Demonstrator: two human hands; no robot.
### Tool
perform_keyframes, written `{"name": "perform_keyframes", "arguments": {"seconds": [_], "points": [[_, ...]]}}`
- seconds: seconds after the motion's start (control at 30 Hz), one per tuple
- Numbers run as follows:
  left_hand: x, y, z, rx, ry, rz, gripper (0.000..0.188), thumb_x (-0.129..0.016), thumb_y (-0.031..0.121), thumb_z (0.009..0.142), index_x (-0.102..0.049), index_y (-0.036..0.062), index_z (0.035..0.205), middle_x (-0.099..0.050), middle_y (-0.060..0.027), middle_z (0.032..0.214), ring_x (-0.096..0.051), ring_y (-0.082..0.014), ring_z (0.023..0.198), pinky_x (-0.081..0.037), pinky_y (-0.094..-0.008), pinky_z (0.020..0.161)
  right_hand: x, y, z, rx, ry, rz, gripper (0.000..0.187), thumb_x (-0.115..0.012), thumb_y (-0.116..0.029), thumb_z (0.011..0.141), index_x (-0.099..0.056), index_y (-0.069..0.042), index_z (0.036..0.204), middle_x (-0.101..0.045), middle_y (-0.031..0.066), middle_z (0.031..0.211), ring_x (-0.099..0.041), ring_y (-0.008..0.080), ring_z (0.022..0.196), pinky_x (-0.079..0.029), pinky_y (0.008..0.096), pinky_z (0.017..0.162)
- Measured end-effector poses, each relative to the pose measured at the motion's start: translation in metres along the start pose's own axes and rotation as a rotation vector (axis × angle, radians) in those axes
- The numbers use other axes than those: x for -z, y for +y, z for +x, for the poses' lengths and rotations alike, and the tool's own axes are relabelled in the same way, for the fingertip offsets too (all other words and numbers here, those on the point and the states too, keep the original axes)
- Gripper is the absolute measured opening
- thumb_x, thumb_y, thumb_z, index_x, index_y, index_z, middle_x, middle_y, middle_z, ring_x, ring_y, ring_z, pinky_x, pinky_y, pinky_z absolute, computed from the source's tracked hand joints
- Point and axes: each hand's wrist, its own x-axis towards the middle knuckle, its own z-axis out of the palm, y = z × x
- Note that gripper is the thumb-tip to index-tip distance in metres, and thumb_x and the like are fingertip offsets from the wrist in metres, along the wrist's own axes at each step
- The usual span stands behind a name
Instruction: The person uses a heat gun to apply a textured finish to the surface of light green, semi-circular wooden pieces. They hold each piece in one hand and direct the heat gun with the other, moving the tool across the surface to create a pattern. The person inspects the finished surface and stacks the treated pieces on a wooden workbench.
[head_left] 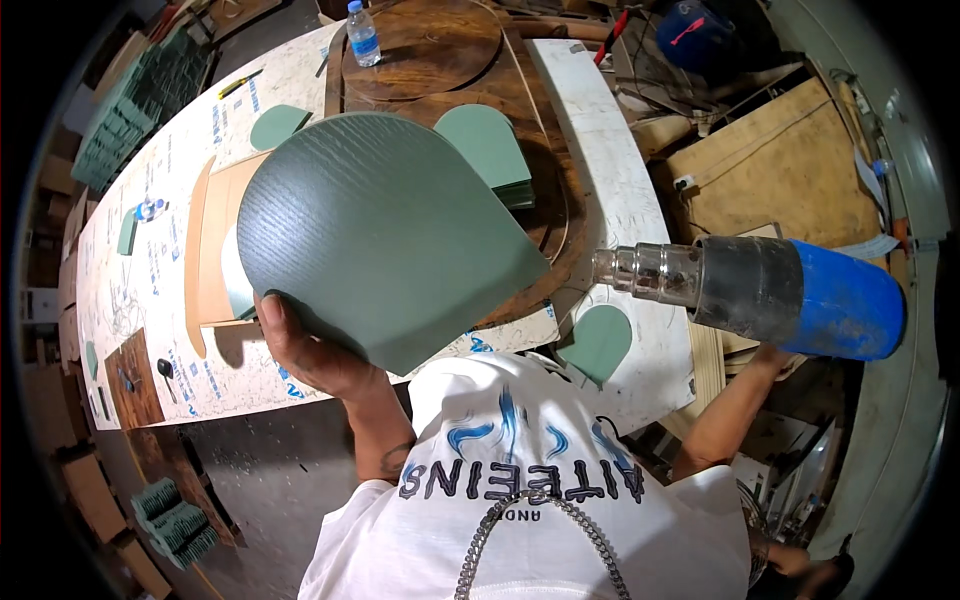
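Observation:
My left hand [318, 350] is closed on the lower left edge of a dark green, wood-grained panel [390, 240], rounded on one side with a pointed corner at the right. Its thumb lies on the panel's face; the other fingers are hidden behind it. A blue and black heat gun [800, 295] is held up at the right, its metal nozzle aimed at the panel's right corner, a short gap away. Only a little of my right hand [772, 358] shows under the gun's body, wrapped on the hidden handle.
Beyond the panel, a stack of green pieces [485, 150] lies on a brown wooden board [415, 100] beside a water bottle [363, 35]. A loose green piece [598, 342] rests on the white table [635, 180]. A curved tan wooden part [200, 260] sits left of the panel.

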Motion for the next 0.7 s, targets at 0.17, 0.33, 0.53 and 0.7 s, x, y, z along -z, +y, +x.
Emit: {"name": "perform_keyframes", "arguments": {"seconds": [0.17,0.33,0.53,0.7], "points": [[-0.003,0.003,0.0,0.013,-0.018,-0.11,0.036,-0.034,0.025,0.098,-0.045,0.0078,0.127,-0.047,-0.008,0.128,-0.046,-0.0194,0.119,-0.041,-0.0354,0.1,-0.003,0.0,-0.001,0.008,0.0,-0.02,0.032,-0.071,-0.018,0.075,-0.06,0.002,0.098,-0.063,0.0077,0.095,-0.058,0.0184,0.083,-0.047,0.0305,0.071],[-0.004,0.005,0.003,0.134,0.043,-0.107,0.036,-0.035,0.027,0.097,-0.048,0.0069,0.125,-0.049,-0.0083,0.127,-0.046,-0.0184,0.118,-0.04,-0.0356,0.099,-0.006,-0.002,0.0,0.036,-0.013,-0.174,0.031,-0.071,-0.018,0.075,-0.061,0.002,0.097,-0.064,0.0073,0.094,-0.058,0.018,0.082,-0.047,0.03,0.07],[-0.014,0.01,0.007,0.319,0.271,-0.152,0.042,-0.038,0.032,0.095,-0.051,0.0009,0.119,-0.053,-0.0106,0.122,-0.051,-0.0213,0.111,-0.042,-0.0346,0.094,-0.037,0.042,-0.028,-0.661,-0.148,-0.44,0.046,-0.074,-0.034,0.074,-0.059,0.003,0.096,-0.062,0.0055,0.081,-0.056,0.0155,0.073,-0.046,0.0305,0.069],[-0.003,0.004,0.011,0.366,0.292,-0.091,0.036,-0.04,0.028,0.096,-0.052,0.0018,0.117,-0.055,-0.0094,0.117,-0.054,-0.0192,0.106,-0.046,-0.0309,0.09,-0.021,0.154,-0.14,-1.004,-0.266,-0.548,0.041,-0.075,-0.033,0.068,-0.064,0.0,0.09,-0.065,0.0106,0.086,-0.058,0.0209,0.077,-0.045,0.0344,0.073]]}}
